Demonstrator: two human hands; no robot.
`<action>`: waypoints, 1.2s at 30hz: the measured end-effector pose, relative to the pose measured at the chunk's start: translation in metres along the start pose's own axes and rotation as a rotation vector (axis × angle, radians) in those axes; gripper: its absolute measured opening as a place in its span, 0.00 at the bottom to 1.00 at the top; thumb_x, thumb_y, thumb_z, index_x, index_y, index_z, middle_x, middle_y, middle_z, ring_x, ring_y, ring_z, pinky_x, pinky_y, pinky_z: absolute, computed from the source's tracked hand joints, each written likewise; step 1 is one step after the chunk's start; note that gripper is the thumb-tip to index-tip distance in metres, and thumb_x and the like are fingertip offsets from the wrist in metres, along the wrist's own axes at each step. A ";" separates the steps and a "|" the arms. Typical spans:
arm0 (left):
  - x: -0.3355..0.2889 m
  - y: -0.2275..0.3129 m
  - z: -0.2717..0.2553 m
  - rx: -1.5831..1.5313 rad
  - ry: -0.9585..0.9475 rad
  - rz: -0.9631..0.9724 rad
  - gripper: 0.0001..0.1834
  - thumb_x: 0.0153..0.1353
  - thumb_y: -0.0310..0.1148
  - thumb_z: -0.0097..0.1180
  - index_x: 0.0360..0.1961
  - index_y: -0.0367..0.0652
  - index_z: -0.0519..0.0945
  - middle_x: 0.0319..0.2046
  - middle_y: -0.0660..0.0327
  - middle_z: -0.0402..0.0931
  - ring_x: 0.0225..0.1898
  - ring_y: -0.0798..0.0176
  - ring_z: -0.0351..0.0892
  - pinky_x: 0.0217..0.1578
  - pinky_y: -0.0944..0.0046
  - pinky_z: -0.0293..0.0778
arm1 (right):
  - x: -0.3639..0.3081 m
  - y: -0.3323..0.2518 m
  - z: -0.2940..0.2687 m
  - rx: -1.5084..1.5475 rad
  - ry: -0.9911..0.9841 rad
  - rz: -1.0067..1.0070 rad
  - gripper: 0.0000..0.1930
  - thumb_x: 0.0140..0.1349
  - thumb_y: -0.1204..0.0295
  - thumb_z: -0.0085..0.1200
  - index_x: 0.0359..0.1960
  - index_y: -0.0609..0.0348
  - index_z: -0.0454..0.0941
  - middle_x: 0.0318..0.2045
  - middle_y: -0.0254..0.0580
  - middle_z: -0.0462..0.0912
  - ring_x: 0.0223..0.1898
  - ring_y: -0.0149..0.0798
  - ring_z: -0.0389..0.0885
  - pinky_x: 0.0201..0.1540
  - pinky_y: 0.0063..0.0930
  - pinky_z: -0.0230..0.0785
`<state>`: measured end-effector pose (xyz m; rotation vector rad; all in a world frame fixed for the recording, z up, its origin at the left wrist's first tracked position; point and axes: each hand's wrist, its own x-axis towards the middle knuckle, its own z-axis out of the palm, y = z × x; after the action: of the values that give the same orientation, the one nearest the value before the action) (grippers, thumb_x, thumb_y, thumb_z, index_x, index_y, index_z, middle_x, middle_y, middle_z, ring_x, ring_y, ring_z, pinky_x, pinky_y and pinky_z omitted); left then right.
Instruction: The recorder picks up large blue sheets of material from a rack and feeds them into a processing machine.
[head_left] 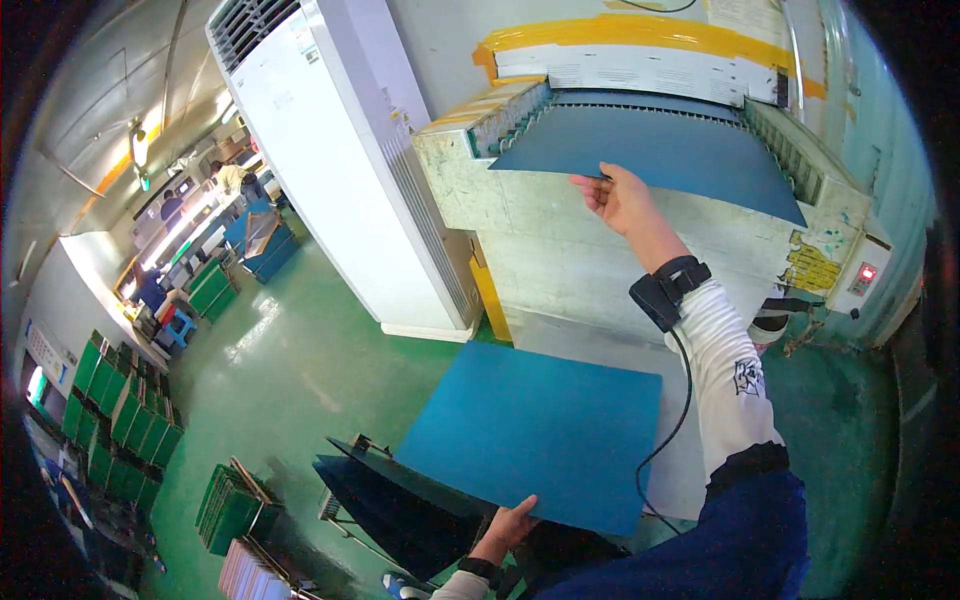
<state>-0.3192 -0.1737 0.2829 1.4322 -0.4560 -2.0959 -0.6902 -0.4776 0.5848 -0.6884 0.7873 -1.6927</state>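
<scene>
A thin dark-blue sheet (640,140) lies partly inside the roller opening of a pale machine (610,260), its front edge sticking out toward me. My right hand (622,205) pinches that edge, with the thumb over it and half-curled fingers below. Lower down, a second thin sheet, brighter blue (540,425), is tilted in front of me. Its near edge is gripped by my left hand (510,525), thumb on top and fingers hidden underneath. Beside it, several dark sheets (400,500) lean in a rack at its left.
A tall white air conditioner (350,170) stands left of the machine. A small control box with a red display (863,278) sits at the machine's right end. Green stacked panels (235,508) stand on the floor at left. People work at a lit bench (190,235) far off.
</scene>
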 end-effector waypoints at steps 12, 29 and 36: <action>-0.014 0.011 0.014 0.054 0.064 -0.032 0.21 0.66 0.29 0.57 0.57 0.34 0.70 0.55 0.53 0.73 0.54 0.53 0.76 0.55 0.48 0.75 | 0.014 -0.005 0.001 0.074 0.039 -0.003 0.18 0.71 0.64 0.40 0.47 0.70 0.71 0.39 0.57 0.84 0.29 0.40 0.81 0.29 0.29 0.75; -0.037 0.030 0.020 0.406 0.094 -0.053 0.21 0.64 0.44 0.61 0.42 0.33 0.80 0.33 0.59 0.82 0.30 0.64 0.79 0.37 0.60 0.75 | -0.030 0.054 -0.005 -0.144 -0.257 0.174 0.28 0.67 0.45 0.49 0.44 0.63 0.77 0.35 0.43 0.83 0.32 0.32 0.79 0.33 0.22 0.73; 0.002 0.003 -0.015 0.611 -0.087 0.172 0.21 0.65 0.48 0.58 0.46 0.40 0.80 0.34 0.62 0.79 0.33 0.65 0.78 0.36 0.64 0.74 | -0.182 0.162 -0.017 -0.379 -0.526 0.554 0.23 0.72 0.50 0.41 0.42 0.58 0.78 0.32 0.39 0.84 0.32 0.34 0.81 0.35 0.29 0.74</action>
<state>-0.3047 -0.1765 0.2772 1.5468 -1.2924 -1.9667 -0.5651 -0.3288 0.4367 -1.0110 0.8231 -0.8138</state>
